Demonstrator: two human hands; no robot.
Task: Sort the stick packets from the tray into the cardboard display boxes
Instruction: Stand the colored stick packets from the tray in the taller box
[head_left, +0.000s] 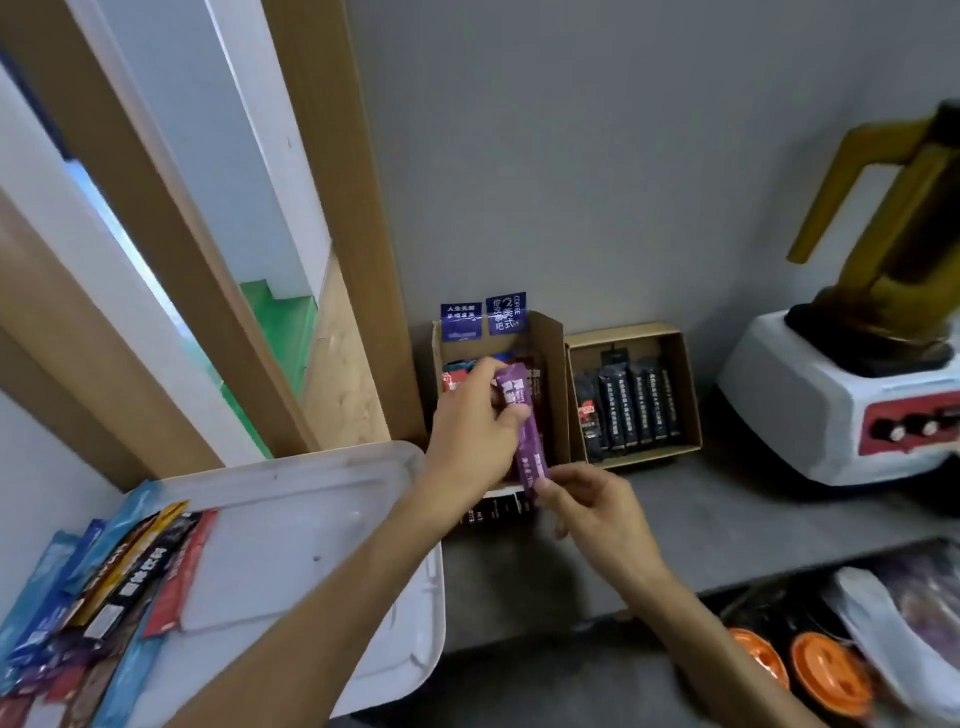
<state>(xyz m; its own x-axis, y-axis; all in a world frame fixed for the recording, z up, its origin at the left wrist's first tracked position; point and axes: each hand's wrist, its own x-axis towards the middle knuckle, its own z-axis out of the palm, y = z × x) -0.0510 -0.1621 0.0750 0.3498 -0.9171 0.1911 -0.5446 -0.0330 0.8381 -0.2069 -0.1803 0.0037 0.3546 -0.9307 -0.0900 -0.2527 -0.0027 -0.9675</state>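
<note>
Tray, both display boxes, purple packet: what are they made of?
The tray: likely white plastic, glossy, soft reflections and scuffs. The left display box and right display box: brown matte cardboard, raw cut edges. The purple packet: printed film, slight sheen; plastic or foil, cannot tell.

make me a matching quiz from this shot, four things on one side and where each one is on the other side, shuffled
Things
1. purple packet
2. tray
3. black packets
4. blender

Places
a. far right on the counter
b. held between the left hand and the right hand
c. lower left of the view
d. inside the right cardboard box

Pairs: 1-b, 2-c, 3-d, 4-a
</note>
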